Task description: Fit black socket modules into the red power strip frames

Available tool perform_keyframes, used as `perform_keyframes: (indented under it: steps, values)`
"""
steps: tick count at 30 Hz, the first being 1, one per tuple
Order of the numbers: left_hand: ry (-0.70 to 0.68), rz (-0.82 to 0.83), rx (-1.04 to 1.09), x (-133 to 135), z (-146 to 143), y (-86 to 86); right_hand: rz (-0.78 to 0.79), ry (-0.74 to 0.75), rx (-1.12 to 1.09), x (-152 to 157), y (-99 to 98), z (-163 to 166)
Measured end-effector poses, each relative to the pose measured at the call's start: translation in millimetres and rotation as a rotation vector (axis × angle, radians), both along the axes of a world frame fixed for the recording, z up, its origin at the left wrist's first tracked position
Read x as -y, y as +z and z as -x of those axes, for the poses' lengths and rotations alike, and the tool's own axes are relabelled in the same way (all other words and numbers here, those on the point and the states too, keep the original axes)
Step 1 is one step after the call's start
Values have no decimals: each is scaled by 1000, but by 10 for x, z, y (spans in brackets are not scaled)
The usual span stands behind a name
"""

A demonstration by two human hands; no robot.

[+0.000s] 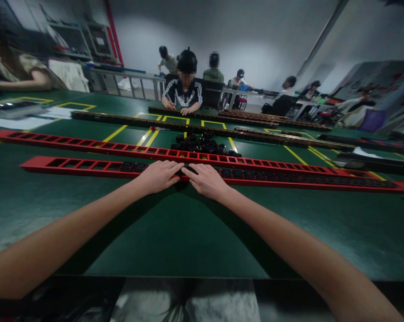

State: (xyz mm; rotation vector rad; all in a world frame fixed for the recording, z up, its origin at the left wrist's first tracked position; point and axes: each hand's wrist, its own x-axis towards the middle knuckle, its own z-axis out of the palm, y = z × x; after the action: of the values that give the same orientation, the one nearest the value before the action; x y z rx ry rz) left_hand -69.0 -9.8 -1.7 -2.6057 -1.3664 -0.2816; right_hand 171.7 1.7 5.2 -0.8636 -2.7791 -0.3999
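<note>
A long red slotted rail lies across the green table in front of me. Black socket inserts fill many of its openings, while several openings toward the left end are bare. My left hand grips the rail near its middle, fingers over the top and thumb at the near edge. Close beside it, my right hand is on the same rail in a similar hold, the index fingertips almost meeting. Whatever lies beneath my fingers is hidden. Behind runs a second red rail with open slots.
A pile of loose black parts sits beyond the second rail. Long dark rails lie farther back on the green table, among yellow tape lines. A person sits opposite; other people are at tables behind. White papers lie left.
</note>
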Motion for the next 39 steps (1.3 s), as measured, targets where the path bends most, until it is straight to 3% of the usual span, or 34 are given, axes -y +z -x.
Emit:
perform_keyframes:
  steps: [7, 15, 23, 30, 39]
  values:
    - [7, -6, -34, -1, 12, 12, -11, -17, -22, 26, -13, 2]
    - [6, -2, -81, -67, 30, 34, -30, -147, -147, 72, 28, -69]
    - [30, 49, -37, -104, 346, 107, -39, -165, -135, 20, 43, -144]
    - [66, 13, -20, -61, 377, 100, -53, -78, -94, 46, 10, -76]
    - [-71, 4, 74, 24, 85, 31, -14, 82, -44, -3, -24, -79]
